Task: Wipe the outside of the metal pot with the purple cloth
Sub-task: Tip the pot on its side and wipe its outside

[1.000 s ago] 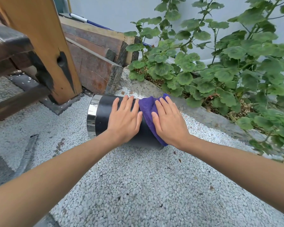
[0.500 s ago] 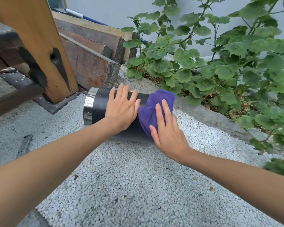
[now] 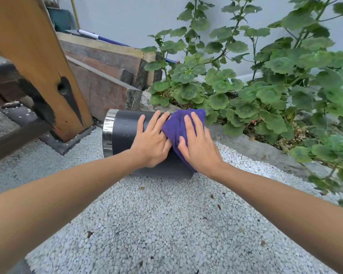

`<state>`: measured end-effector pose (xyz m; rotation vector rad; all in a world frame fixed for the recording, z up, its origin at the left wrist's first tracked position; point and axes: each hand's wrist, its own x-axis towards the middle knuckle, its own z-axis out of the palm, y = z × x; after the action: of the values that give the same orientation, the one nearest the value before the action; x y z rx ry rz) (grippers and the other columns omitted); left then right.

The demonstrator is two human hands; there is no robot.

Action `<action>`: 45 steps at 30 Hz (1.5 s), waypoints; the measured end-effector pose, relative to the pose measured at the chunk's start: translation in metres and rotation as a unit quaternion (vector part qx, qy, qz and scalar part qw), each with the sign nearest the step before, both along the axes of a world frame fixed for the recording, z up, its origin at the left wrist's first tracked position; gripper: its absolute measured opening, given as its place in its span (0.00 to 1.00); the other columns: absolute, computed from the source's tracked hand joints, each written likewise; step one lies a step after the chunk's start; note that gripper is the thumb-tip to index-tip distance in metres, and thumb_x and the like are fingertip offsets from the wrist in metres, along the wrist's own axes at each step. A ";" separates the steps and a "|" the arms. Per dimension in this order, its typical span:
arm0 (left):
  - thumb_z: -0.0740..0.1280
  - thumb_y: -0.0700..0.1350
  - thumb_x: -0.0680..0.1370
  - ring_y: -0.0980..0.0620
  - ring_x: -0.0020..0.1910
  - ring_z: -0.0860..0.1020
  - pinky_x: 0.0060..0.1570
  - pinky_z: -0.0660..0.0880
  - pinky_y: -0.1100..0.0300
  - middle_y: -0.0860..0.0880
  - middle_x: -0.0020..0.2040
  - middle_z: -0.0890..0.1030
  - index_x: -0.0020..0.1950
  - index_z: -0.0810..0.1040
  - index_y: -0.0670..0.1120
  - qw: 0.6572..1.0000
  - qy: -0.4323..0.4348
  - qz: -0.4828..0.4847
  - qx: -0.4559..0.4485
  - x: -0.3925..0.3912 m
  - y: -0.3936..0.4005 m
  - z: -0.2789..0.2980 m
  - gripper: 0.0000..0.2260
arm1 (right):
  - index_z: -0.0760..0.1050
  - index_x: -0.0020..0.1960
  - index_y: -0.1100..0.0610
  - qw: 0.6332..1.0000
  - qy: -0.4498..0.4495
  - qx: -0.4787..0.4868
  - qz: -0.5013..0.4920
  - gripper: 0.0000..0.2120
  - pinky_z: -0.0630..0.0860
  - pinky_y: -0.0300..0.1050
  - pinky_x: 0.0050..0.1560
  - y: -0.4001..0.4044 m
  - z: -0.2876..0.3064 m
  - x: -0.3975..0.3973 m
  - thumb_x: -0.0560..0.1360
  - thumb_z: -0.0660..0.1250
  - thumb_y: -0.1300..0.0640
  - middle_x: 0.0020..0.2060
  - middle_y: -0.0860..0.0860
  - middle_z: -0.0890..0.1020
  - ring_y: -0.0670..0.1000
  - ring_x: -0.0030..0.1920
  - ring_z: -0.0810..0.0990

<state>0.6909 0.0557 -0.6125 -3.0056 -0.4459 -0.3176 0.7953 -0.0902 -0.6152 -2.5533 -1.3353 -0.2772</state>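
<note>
Straight right fingers (image 3: 190, 123) press the purple cloth (image 3: 176, 125) onto the black metal pot (image 3: 125, 127); the left hand (image 3: 152, 141) lies flat beside. Pot lies sideways on white pebble paving (image 3: 166, 224), near timber beams (image 3: 99, 80) and geraniums (image 3: 265, 86).

Single head-worn view, looking forward and down over both forearms, close above pebbled ground (image 3: 166, 224), wall behind

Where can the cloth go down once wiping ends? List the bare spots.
Bare gravel lies between the forearms, nearer than the pot. Crowded: the plants on the right, the timber behind.
</note>
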 end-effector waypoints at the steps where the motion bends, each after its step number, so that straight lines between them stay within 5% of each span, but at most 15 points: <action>1: 0.43 0.55 0.80 0.45 0.81 0.48 0.75 0.44 0.36 0.47 0.82 0.53 0.81 0.53 0.50 1.000 -0.005 -0.002 -0.006 0.002 0.002 0.001 0.29 | 0.50 0.82 0.60 1.000 -0.001 0.003 -0.004 0.31 0.70 0.57 0.69 0.002 0.000 0.000 0.84 0.51 0.47 0.82 0.58 0.49 0.64 0.74 0.64; 9: 0.43 0.57 0.77 0.49 0.81 0.46 0.77 0.42 0.40 0.50 0.83 0.50 0.82 0.46 0.49 0.999 -0.005 0.008 -0.031 0.012 0.011 0.004 0.33 | 0.51 0.81 0.62 0.999 -0.015 0.029 0.012 0.31 0.74 0.56 0.66 -0.002 -0.016 0.000 0.84 0.53 0.48 0.82 0.60 0.49 0.63 0.72 0.68; 23: 0.47 0.56 0.84 0.49 0.81 0.51 0.77 0.46 0.42 0.50 0.82 0.56 0.82 0.51 0.49 0.999 -0.029 0.007 -0.018 0.034 0.028 0.005 0.27 | 0.53 0.80 0.68 0.997 -0.060 0.000 0.055 0.35 0.81 0.54 0.57 -0.011 -0.042 0.009 0.83 0.56 0.45 0.80 0.65 0.50 0.66 0.70 0.73; 31: 0.48 0.57 0.84 0.49 0.81 0.52 0.76 0.45 0.41 0.51 0.82 0.57 0.82 0.51 0.52 0.998 -0.028 0.017 -0.050 0.054 0.041 0.006 0.26 | 0.46 0.81 0.61 0.993 -0.066 -0.001 0.095 0.34 0.84 0.56 0.35 -0.023 -0.069 0.018 0.83 0.58 0.49 0.81 0.55 0.36 0.62 0.70 0.73; 36: 0.48 0.57 0.84 0.49 0.81 0.52 0.76 0.48 0.42 0.51 0.81 0.58 0.81 0.52 0.55 0.998 -0.047 0.012 -0.035 0.058 0.047 0.004 0.25 | 0.44 0.81 0.58 0.992 -0.049 -0.006 0.116 0.41 0.80 0.52 0.27 -0.033 -0.087 0.022 0.79 0.68 0.62 0.82 0.52 0.36 0.62 0.71 0.72; 41: 0.47 0.58 0.83 0.45 0.81 0.51 0.76 0.52 0.42 0.47 0.81 0.57 0.80 0.57 0.57 0.995 -0.103 0.000 -0.016 0.040 0.036 -0.007 0.24 | 0.39 0.82 0.54 0.989 0.003 0.011 0.145 0.49 0.84 0.55 0.41 -0.037 -0.093 0.023 0.75 0.69 0.70 0.82 0.49 0.36 0.60 0.75 0.67; 45: 0.51 0.64 0.81 0.40 0.81 0.48 0.72 0.52 0.36 0.41 0.81 0.50 0.77 0.57 0.67 0.984 -0.148 0.090 -0.033 -0.004 0.043 -0.023 0.24 | 0.48 0.82 0.58 0.985 0.034 0.068 0.158 0.41 0.82 0.57 0.53 -0.040 -0.088 0.019 0.77 0.68 0.69 0.82 0.47 0.40 0.60 0.73 0.69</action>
<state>0.6872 0.0990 -0.6353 -2.9591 -0.7608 -0.7512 0.8142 -0.1297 -0.7037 -2.1793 -1.6074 -0.2105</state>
